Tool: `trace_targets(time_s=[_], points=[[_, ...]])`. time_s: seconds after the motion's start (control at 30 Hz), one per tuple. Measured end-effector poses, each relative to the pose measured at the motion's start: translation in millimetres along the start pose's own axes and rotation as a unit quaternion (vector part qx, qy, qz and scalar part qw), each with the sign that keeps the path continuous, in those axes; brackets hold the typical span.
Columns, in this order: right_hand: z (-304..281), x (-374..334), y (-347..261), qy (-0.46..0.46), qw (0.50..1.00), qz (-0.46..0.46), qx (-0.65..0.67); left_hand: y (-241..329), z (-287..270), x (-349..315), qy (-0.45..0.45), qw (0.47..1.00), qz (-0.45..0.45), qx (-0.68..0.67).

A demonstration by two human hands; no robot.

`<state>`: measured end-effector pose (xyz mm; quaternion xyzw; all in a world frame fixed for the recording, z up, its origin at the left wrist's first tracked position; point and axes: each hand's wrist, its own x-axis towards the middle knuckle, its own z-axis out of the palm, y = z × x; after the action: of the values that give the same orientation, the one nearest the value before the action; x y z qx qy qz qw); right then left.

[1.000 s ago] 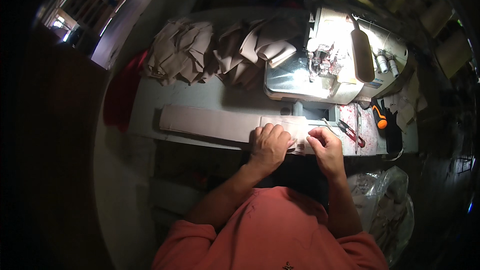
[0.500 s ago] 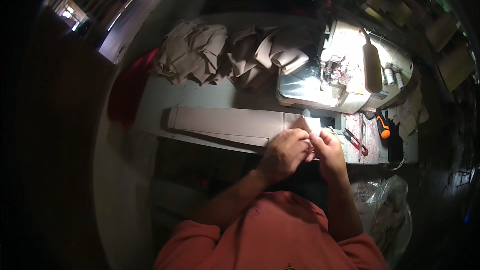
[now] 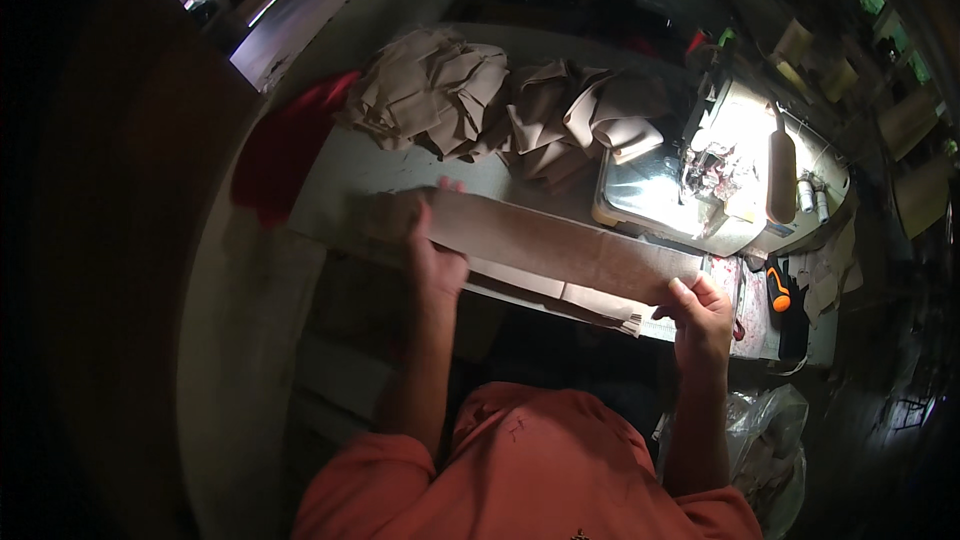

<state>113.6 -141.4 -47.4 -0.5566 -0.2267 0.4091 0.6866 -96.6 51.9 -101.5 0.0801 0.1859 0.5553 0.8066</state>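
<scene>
A long tan fabric strip (image 3: 545,240) is stretched out above the white sewing table (image 3: 340,175). My left hand (image 3: 432,258) grips it near its left part, with the fingers curled over the far edge. At the strip's right end, my right hand (image 3: 700,308) pinches the corner. A second, lighter strip (image 3: 565,297) lies under it along the table's near edge. The white sewing machine (image 3: 715,175), lit by its lamp, stands just beyond the right end of the strip.
A heap of tan fabric pieces (image 3: 500,105) is piled at the back of the table. A red cloth (image 3: 285,145) hangs at the left end. An orange-and-black tool (image 3: 778,290) lies right of the machine. A clear plastic bag (image 3: 770,440) sits by my right side.
My hands were together at the strip's right end. The left hand has slid far to the left along the strip, which is lifted and held taut between both hands.
</scene>
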Motion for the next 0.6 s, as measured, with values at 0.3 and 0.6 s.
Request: trace_targets(time_s=[0.3, 0.6], points=[[22, -43, -68, -0.314, 0.840, -0.383, -0.223, 78, 37, -26, -0.285, 0.932, 0.053, -0.219], [81, -4, -96, -0.325, 0.726, -0.469, -0.383, -47, 62, -64, -0.306, 0.901, -0.294, 0.095]])
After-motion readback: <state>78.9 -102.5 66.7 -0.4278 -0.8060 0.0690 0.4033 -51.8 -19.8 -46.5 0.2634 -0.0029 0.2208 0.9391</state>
